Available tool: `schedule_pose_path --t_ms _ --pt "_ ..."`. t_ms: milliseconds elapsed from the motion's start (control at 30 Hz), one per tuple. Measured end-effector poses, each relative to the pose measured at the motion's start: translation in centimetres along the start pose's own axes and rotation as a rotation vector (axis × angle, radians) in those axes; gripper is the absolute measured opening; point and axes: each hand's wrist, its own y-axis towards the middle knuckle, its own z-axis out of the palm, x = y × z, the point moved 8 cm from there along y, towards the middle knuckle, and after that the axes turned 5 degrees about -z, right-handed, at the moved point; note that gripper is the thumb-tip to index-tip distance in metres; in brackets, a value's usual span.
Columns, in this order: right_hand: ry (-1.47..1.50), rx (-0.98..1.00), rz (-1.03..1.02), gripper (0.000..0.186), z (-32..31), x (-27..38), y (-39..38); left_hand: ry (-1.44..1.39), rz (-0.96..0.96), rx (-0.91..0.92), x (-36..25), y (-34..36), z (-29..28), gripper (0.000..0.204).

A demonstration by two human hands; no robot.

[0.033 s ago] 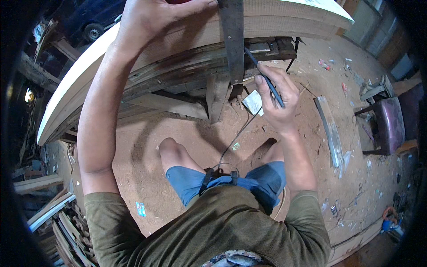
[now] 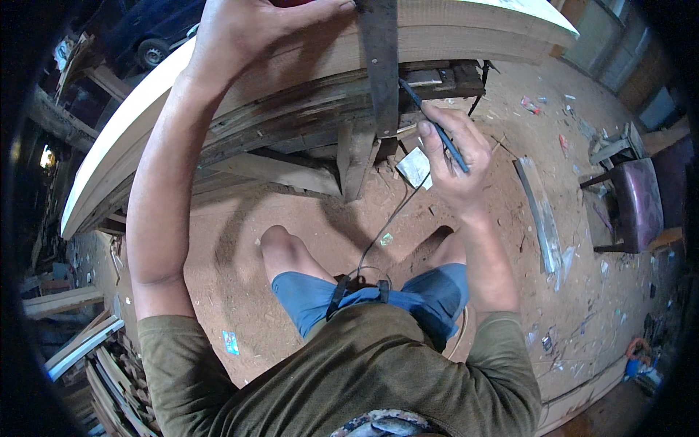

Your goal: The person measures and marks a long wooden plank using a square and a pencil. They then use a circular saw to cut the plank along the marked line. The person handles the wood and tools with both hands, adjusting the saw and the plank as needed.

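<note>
My left hand (image 2: 251,33) is at the top edge of the picture, over the pale wooden planks (image 2: 306,62). Its thumb reaches right to a dark, flat metal carpenter's square (image 2: 381,69), whose blade hangs down across the planks' near edge. Something reddish shows under that thumb, but the other fingers are mostly cut off. Pinched in my right hand (image 2: 459,149) is a blue pencil (image 2: 413,95), slanting up to the left. Its tip is close beside the blade's right edge, just below the planks; whether it touches, I cannot tell.
Under the planks stands a rough wooden bench (image 2: 291,127) with slanting braces. A loose board (image 2: 537,211) and a purple chair (image 2: 635,204) are on the right. Scrap wood (image 2: 120,386) is piled at lower left. A thin cable (image 2: 386,226) runs between my knees, and litter dots the dirt floor.
</note>
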Motion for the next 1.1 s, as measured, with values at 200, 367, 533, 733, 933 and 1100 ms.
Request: schedule_pose_path --t_ms 200,367,533,733,933,1100 --pt "-0.034 0.001 -0.162 0.018 -0.7 2.3 5.9 0.103 0.061 -0.002 1.9 -0.3 0.5 0.04" --pt "-0.005 -0.132 -0.379 0.015 -2.0 5.3 10.6 0.076 -0.022 0.008 1.3 -0.4 0.5 0.036" --pt "0.121 -0.206 -0.313 0.015 -2.8 4.6 10.1 0.098 -0.07 0.0 2.3 -0.5 0.7 0.039" --pt "0.426 -0.165 0.016 0.015 -5.5 6.0 3.9 0.05 -0.02 -0.001 1.8 -0.5 0.5 0.037" --pt "1.17 0.1 -0.127 0.021 -11.7 17.0 2.8 0.106 0.017 -0.051 0.1 -0.7 0.4 0.037" --pt "1.244 0.231 0.072 0.055 -11.3 19.7 1.5 0.215 0.096 -0.042 -3.8 -6.0 2.5 0.033"
